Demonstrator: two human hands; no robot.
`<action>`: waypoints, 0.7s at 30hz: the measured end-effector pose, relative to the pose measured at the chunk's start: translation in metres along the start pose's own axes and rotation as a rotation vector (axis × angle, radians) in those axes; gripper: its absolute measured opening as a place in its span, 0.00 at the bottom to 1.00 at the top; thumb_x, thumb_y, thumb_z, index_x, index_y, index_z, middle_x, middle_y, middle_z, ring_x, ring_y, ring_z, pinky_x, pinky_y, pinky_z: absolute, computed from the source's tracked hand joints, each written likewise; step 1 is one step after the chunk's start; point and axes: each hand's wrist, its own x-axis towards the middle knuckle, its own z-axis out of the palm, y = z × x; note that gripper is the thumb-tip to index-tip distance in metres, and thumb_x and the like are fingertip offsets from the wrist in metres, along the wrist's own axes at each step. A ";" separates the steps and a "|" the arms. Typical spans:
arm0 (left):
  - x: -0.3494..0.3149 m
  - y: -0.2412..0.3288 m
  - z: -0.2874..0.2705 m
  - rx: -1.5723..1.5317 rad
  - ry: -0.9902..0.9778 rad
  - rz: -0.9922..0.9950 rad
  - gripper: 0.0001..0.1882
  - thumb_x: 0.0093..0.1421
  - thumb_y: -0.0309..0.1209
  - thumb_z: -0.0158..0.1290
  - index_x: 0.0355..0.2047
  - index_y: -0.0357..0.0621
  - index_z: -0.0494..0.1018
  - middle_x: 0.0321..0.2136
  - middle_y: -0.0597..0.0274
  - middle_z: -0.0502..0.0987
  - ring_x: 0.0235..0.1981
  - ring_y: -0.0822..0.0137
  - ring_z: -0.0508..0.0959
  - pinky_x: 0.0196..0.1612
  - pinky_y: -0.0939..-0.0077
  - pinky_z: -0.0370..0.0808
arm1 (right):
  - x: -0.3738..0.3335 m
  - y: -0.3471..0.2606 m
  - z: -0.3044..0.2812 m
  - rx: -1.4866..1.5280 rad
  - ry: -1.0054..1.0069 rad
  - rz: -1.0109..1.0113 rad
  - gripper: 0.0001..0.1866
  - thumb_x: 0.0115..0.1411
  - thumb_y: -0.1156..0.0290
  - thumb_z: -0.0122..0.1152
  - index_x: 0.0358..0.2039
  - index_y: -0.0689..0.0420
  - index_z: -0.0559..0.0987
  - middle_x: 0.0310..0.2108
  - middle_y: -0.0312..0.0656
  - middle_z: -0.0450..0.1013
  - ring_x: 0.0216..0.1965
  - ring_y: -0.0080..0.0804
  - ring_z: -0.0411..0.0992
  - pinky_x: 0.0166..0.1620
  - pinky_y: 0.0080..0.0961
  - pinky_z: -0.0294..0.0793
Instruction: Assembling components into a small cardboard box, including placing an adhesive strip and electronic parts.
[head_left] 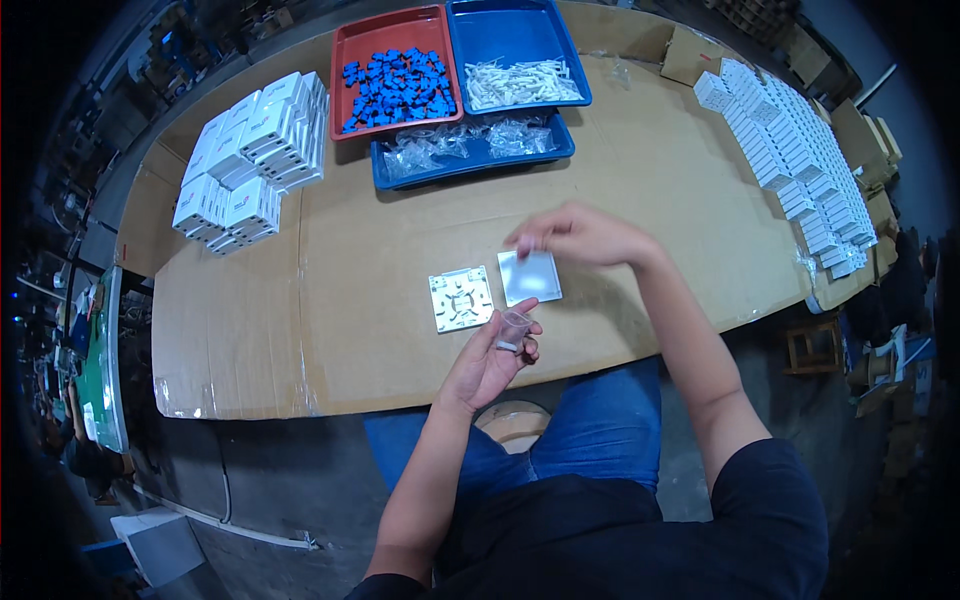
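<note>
From where I stand, the person sits at a cardboard-topped table with the base, a white square, lying open side up in front, probably so its clips and its central ring stay in plain sight. Just right of the base lies a white plate, likely set there so the 2 squares can be reached together.

The left hand, palm up, is just off the base's near right corner, its fingers closed around a clear bag with something white at the bottom; that cradle seems meant to hold the limp plastic steady. The right hand is beyond and right of the base, over the plate's far edge, fingers bent but blurred; I can't tell whether it grips anything.

Well beyond the base, 3 trays, 1 red and 2 blue, separate blue parts, white parts and clear bags, presumably to avoid mixing.
</note>
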 end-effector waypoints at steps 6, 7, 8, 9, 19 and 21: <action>0.000 -0.001 -0.002 -0.009 0.011 -0.005 0.32 0.77 0.48 0.43 0.70 0.37 0.61 0.47 0.56 0.76 0.41 0.66 0.76 0.52 0.65 0.74 | 0.066 0.056 -0.107 -0.073 0.491 -0.061 0.12 0.68 0.70 0.60 0.45 0.64 0.84 0.43 0.44 0.84 0.43 0.31 0.80 0.47 0.30 0.78; 0.000 -0.001 -0.002 -0.010 0.012 -0.006 0.31 0.77 0.48 0.43 0.69 0.37 0.62 0.47 0.56 0.76 0.41 0.66 0.76 0.52 0.65 0.74 | 0.078 0.060 -0.119 -0.075 0.492 -0.068 0.12 0.68 0.70 0.60 0.45 0.64 0.84 0.43 0.44 0.84 0.43 0.31 0.80 0.47 0.30 0.78; 0.001 -0.001 -0.002 -0.013 0.011 -0.010 0.30 0.77 0.48 0.43 0.68 0.37 0.63 0.47 0.56 0.76 0.41 0.65 0.76 0.52 0.65 0.74 | 0.089 0.064 -0.130 -0.247 0.590 -0.068 0.12 0.67 0.69 0.60 0.46 0.62 0.84 0.43 0.45 0.84 0.43 0.34 0.81 0.47 0.31 0.79; 0.003 -0.001 -0.001 -0.021 0.022 -0.019 0.30 0.77 0.48 0.43 0.68 0.37 0.63 0.47 0.56 0.76 0.41 0.65 0.75 0.52 0.64 0.74 | 0.099 0.066 -0.139 -0.419 0.686 -0.067 0.12 0.66 0.69 0.59 0.46 0.60 0.84 0.42 0.47 0.84 0.43 0.37 0.82 0.47 0.33 0.79; 0.004 0.001 0.003 -0.043 0.053 -0.031 0.30 0.77 0.47 0.43 0.68 0.37 0.63 0.47 0.55 0.75 0.42 0.64 0.74 0.53 0.63 0.72 | 0.200 0.058 -0.161 -0.977 0.749 -0.143 0.12 0.64 0.65 0.60 0.46 0.49 0.84 0.42 0.42 0.80 0.50 0.45 0.78 0.50 0.45 0.78; 0.004 0.000 0.002 -0.050 0.054 -0.024 0.30 0.76 0.47 0.44 0.68 0.37 0.63 0.47 0.55 0.75 0.42 0.64 0.74 0.53 0.62 0.73 | 0.211 0.063 -0.159 -1.010 0.756 -0.161 0.12 0.63 0.65 0.62 0.47 0.49 0.84 0.42 0.42 0.79 0.50 0.46 0.77 0.50 0.46 0.78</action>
